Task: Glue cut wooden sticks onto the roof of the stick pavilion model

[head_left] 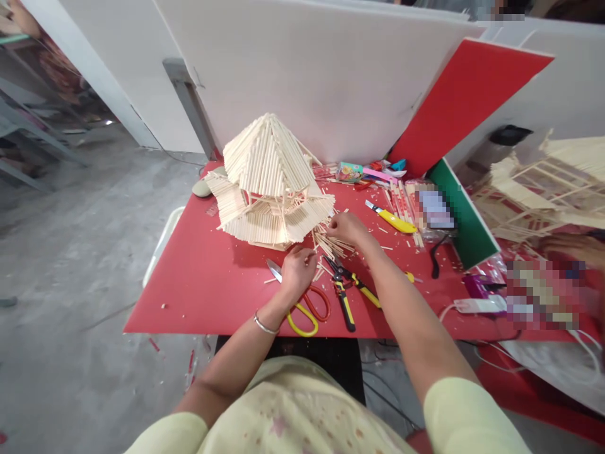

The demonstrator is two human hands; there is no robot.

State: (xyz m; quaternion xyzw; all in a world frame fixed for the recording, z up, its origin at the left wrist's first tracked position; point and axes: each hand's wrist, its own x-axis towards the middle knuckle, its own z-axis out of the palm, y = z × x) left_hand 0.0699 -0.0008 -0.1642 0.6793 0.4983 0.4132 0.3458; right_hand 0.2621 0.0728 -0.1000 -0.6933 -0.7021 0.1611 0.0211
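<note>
Your shirt [297, 416] is pale yellow with pinkish marks, your table [163, 296] red, the hut [265, 157] cream, the pliers [343, 297] yellow and black.

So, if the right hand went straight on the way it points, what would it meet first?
Probably the stick model, at the right edge of its lower tier. Depth is unclear, so the right hand might brush the loose sticks first.
</note>
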